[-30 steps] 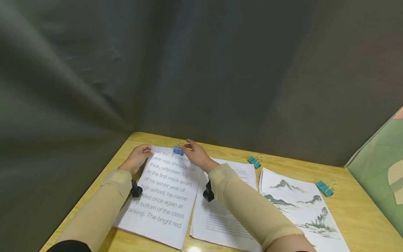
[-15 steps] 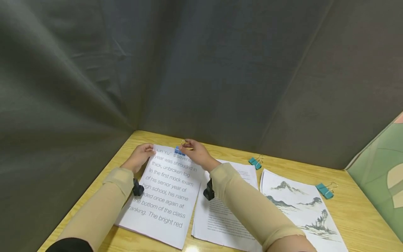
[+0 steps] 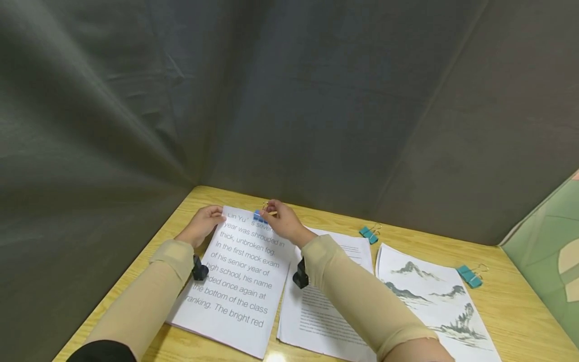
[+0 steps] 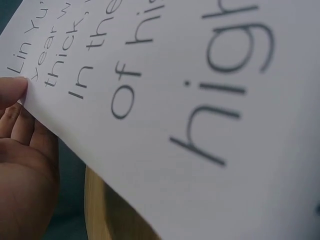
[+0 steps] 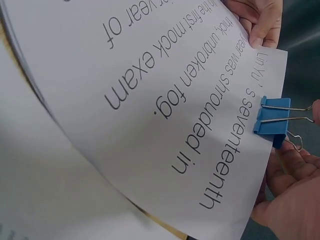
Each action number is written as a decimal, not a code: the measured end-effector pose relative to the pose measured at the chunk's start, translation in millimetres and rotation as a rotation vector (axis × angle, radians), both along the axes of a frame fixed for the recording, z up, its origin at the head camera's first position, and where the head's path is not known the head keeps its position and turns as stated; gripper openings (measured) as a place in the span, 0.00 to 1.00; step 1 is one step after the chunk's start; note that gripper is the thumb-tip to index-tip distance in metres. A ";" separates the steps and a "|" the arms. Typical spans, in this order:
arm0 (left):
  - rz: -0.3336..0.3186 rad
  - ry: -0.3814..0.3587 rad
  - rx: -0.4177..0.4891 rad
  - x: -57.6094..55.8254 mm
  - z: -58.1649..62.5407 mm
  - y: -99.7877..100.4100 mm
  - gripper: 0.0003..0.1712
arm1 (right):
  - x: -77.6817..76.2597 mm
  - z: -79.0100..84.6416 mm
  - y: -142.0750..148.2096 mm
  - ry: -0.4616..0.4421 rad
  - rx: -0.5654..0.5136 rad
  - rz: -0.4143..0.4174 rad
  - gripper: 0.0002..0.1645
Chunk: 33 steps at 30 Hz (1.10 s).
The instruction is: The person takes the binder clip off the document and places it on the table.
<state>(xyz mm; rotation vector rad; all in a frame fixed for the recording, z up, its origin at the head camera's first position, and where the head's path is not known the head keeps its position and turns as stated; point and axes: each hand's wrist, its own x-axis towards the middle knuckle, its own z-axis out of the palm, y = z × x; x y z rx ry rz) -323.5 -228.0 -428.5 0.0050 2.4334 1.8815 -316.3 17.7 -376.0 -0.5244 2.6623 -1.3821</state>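
A blue binder clip sits on the top edge of a stack of printed sheets in large type. My right hand holds the clip by its wire handles; in the right wrist view a fingertip meets the handle ends, and the other fingers lie behind. My left hand pinches the stack's top left corner, thumb on the printed face and fingers beneath. In the head view my right thumb covers part of the clip.
A second stack of small-print sheets lies beside the first. Farther right is a stack topped by a mountain painting. Two teal binder clips lie behind these stacks on the wooden table. A dark curtain hangs behind the table.
The fingers of my right hand have drawn in closer around the binder clip's handles, and the thumb covers more of it. My left hand keeps its hold on the sheets.
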 end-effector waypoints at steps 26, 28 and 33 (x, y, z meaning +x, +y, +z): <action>0.039 -0.040 -0.084 8.9 0.3 -1.0 0.16 | -6.0 -17.7 23.8 0.095 -0.218 -0.210 0.24; 0.048 -0.052 -0.084 8.7 -0.6 -2.0 0.16 | -7.6 -21.7 29.1 0.068 -0.215 -0.232 0.27; 0.064 -0.080 -0.079 8.0 -3.8 -4.4 0.16 | -12.1 -29.4 42.0 0.053 -0.202 -0.274 0.30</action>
